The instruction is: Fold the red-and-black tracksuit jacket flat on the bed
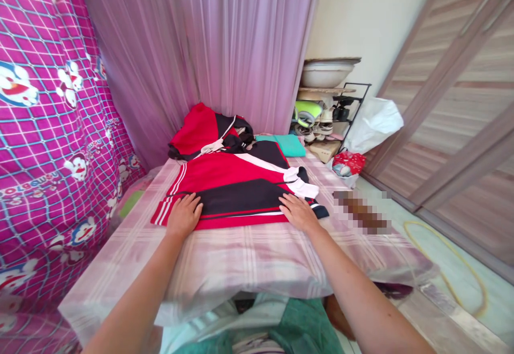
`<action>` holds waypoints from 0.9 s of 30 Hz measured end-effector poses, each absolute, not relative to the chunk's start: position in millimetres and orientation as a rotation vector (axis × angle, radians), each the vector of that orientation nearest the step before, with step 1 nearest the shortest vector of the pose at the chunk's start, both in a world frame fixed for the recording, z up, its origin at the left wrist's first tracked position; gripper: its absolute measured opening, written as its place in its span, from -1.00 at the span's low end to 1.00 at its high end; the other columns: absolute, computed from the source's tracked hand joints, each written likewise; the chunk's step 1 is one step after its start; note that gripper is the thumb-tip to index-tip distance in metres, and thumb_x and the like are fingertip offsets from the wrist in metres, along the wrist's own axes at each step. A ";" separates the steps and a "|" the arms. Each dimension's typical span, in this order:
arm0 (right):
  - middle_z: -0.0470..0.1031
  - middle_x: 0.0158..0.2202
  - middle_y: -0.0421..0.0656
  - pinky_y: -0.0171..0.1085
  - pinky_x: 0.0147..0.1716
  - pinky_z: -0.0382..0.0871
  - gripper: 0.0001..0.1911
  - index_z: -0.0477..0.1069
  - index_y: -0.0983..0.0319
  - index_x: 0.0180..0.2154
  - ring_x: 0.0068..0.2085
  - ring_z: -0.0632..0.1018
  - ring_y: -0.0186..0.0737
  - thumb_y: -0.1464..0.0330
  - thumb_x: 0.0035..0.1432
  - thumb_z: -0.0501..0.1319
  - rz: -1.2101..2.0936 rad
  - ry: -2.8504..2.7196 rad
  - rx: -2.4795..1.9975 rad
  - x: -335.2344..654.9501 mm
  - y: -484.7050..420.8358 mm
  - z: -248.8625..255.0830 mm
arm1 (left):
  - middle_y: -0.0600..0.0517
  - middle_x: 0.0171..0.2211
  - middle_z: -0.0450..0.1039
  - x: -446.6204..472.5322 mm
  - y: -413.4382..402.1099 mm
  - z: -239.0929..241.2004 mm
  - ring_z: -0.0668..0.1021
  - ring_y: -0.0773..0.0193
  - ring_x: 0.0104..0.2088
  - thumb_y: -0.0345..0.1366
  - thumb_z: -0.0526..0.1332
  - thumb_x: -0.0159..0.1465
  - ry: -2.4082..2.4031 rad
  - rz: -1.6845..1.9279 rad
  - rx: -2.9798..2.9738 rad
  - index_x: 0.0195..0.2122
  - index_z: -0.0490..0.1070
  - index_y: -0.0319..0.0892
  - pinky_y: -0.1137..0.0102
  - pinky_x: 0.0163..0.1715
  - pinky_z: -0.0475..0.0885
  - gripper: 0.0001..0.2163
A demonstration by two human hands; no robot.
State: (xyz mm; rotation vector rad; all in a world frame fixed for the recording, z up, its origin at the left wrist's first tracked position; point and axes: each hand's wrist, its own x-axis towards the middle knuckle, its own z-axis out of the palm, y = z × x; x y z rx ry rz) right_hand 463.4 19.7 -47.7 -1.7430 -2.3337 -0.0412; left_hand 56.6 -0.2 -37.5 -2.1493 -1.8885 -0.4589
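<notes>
A red, black and white sports garment (236, 188) lies spread flat on a table under a pink checked cloth (241, 263). My left hand (184, 216) rests flat on its near left edge, fingers stretched out. My right hand (297, 212) lies flat on its near right edge, fingers apart, close to the white cuff (303, 187). Neither hand grips anything. Behind the garment sits a heap of more red and black clothes (204, 129), with a folded teal item (287, 144) beside it.
A purple curtain (201, 38) hangs behind the table. Pink cartoon-print fabric (44, 129) covers the left side. At the right stand a shoe rack with a basin (327, 97), a white plastic bag (373, 121), a red bag (348, 162) and wooden wardrobe doors (461, 102).
</notes>
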 end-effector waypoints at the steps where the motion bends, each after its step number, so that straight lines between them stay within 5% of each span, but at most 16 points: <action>1: 0.31 0.29 -0.10 0.01 0.29 0.13 -0.52 0.37 0.12 0.21 0.30 0.31 -0.09 0.20 0.38 -0.06 -0.056 -2.296 -1.725 464.5 20.7 -50.5 | -0.17 0.22 0.38 55.6 -0.5 -38.1 0.40 -0.04 0.23 -0.16 -0.07 0.39 -1.879 -0.485 -2.154 0.11 0.47 -0.23 -0.01 0.23 0.25 -0.55; 9: 0.57 0.04 -0.06 -0.02 0.18 0.35 -0.61 0.58 0.17 -0.04 0.11 0.53 -0.07 0.31 0.30 0.02 -0.049 -2.104 -1.484 476.5 27.9 -65.4 | -0.18 0.15 0.46 50.5 1.6 -45.3 0.45 -0.01 0.18 -0.18 -0.09 0.37 -1.836 -0.609 -2.136 0.02 0.52 -0.22 0.00 0.20 0.31 -0.55; 27: 0.61 -0.03 -0.06 -0.04 0.11 0.43 -0.65 0.62 0.15 -0.12 0.03 0.58 -0.08 0.37 0.24 0.07 -0.020 -1.990 -1.468 477.0 22.8 -66.4 | -0.19 0.11 0.49 44.8 5.8 -47.4 0.49 -0.02 0.15 -0.16 -0.09 0.36 -1.800 -0.612 -2.146 0.00 0.53 -0.22 0.00 0.18 0.34 -0.55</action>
